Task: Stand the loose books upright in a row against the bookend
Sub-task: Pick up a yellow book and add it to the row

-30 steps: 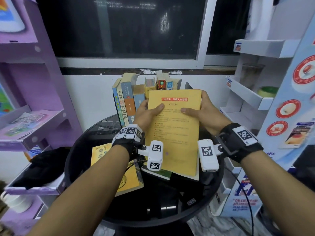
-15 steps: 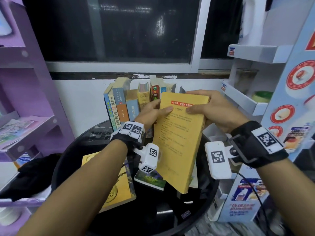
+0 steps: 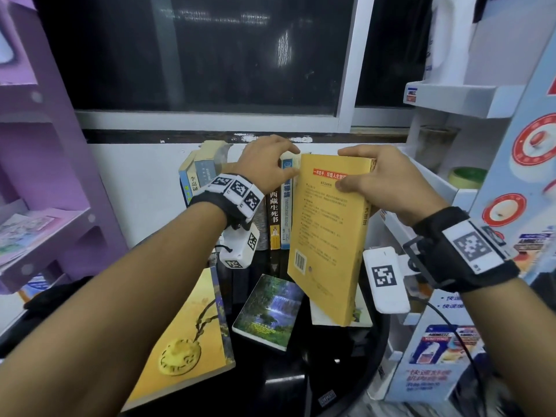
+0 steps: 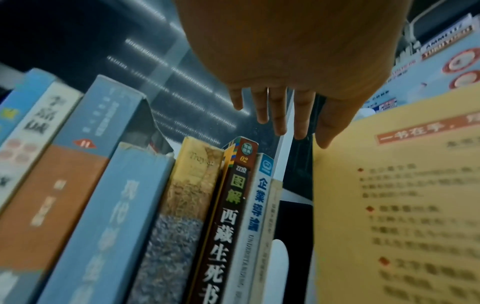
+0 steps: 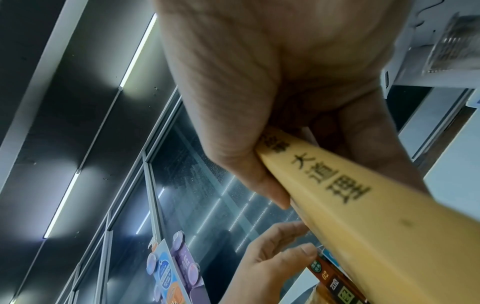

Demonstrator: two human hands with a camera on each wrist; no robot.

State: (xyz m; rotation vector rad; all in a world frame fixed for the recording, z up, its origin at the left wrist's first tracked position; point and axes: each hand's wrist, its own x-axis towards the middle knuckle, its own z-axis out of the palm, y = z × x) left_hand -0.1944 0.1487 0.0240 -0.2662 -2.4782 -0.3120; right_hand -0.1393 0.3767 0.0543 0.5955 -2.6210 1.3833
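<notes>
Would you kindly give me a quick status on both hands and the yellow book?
Right hand grips yellow book by its top, near upright. Left hand open over standing row, touching nothing clearly. Waterfall book lies flat beneath.

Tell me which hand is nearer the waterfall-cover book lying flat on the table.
Left. The left hand is up at the tops of the standing books, roughly above the waterfall-cover book. The right hand grips the yellow book farther to the right.
</notes>
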